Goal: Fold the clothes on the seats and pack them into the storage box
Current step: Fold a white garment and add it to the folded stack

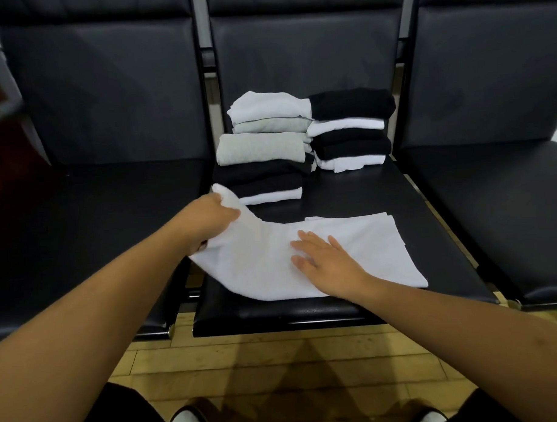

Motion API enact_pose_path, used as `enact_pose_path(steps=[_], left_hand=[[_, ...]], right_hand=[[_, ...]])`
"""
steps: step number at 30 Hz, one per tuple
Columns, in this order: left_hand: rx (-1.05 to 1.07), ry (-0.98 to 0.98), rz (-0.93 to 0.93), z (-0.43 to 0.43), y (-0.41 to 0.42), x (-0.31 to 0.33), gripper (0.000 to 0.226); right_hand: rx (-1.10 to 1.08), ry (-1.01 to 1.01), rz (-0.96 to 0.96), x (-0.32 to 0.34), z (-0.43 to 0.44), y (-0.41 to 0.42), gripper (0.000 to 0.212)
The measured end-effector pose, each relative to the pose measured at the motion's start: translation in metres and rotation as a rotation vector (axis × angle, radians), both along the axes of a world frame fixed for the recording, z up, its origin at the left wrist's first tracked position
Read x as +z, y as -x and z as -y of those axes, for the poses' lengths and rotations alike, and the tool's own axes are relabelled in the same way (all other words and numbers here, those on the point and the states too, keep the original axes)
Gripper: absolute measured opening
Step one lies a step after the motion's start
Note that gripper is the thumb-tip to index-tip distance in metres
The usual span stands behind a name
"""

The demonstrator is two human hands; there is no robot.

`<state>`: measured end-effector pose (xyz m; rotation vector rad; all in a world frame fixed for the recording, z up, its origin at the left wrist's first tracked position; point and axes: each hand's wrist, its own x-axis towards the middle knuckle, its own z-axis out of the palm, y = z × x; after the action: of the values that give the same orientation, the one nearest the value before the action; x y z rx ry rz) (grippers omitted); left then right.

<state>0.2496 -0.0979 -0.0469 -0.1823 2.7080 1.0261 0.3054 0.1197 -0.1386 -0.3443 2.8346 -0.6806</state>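
Here the left hand (213, 221) clenches a lifted end of the white garment (351, 255) — fingertips buried in cloth — while the right hand (323, 261) presses flat, fingers spread.

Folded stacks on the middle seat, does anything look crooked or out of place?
The front-left stack is uneven: its grey top piece overhangs leftward and layers are staggered. Nothing looks spilled or damaged.

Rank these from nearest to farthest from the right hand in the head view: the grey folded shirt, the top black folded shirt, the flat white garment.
1. Flat white garment, under the right hand.
2. Grey folded shirt, front-left stack.
3. Top black folded shirt, back-right stack.
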Motion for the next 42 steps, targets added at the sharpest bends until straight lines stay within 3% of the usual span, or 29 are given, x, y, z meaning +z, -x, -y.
enact_pose_path(steps=[5, 8, 10, 11, 13, 16, 18, 20, 22, 26, 28, 32, 35, 38, 42], left_hand=[[-0.030, -0.282, 0.019, -0.059, 0.002, 0.025, 0.032], [-0.135, -0.558, 0.061, -0.102, -0.005, 0.020, 0.019], [-0.256, -0.700, 0.190, -0.122, -0.013, 0.012, 0.032], [-0.291, -0.673, 0.229, -0.128, -0.015, 0.006, 0.043], [-0.287, -0.517, 0.194, -0.123, -0.016, -0.006, 0.049], [-0.278, -0.362, 0.160, -0.108, -0.010, -0.025, 0.032], [-0.273, -0.251, 0.151, -0.101, -0.009, -0.035, 0.025], [-0.239, -0.136, 0.111, -0.096, -0.006, -0.044, 0.025], [-0.187, -0.105, 0.113, -0.095, -0.005, -0.050, 0.027], [-0.112, -0.179, 0.183, -0.098, -0.001, -0.063, 0.045], [-0.075, -0.242, 0.197, -0.101, 0.000, -0.067, 0.054], [-0.014, -0.322, 0.235, -0.107, 0.000, -0.069, 0.037], [0.013, -0.334, 0.283, -0.107, 0.002, -0.070, 0.036], [0.076, -0.572, 0.366, -0.107, 0.001, -0.070, 0.035], [0.125, -0.752, 0.432, -0.109, -0.007, -0.069, 0.039]], right_hand=[[-0.490, 0.883, 0.277, 0.033, -0.017, 0.013, 0.043], [-0.740, 1.126, 0.341, 0.038, -0.056, 0.022, 0.062], [-0.832, 1.182, 0.417, 0.039, -0.079, 0.025, 0.074], [-0.884, 1.178, 0.461, 0.038, -0.089, 0.027, 0.079], [-0.941, 0.982, 0.480, 0.036, -0.097, 0.027, 0.087], [-0.794, 0.550, 0.388, 0.036, -0.099, 0.022, 0.057], [-0.742, 0.386, 0.316, 0.032, -0.098, 0.022, 0.044], [-0.725, 0.360, 0.208, 0.031, -0.096, 0.023, 0.028], [-0.779, 0.463, 0.120, 0.031, -0.096, 0.026, 0.022], [-0.881, 0.339, 0.030, 0.020, -0.112, 0.029, 0.031], [-0.857, 0.244, -0.018, 0.017, -0.116, 0.030, 0.011], [-0.769, 0.236, -0.072, 0.020, -0.110, 0.031, 0.018], [-0.748, 0.293, -0.168, 0.024, -0.111, 0.032, 0.011], [-0.789, 0.354, -0.203, 0.026, -0.119, 0.035, 0.013], [-0.734, 0.103, -0.120, 0.012, -0.121, 0.034, 0.015]])
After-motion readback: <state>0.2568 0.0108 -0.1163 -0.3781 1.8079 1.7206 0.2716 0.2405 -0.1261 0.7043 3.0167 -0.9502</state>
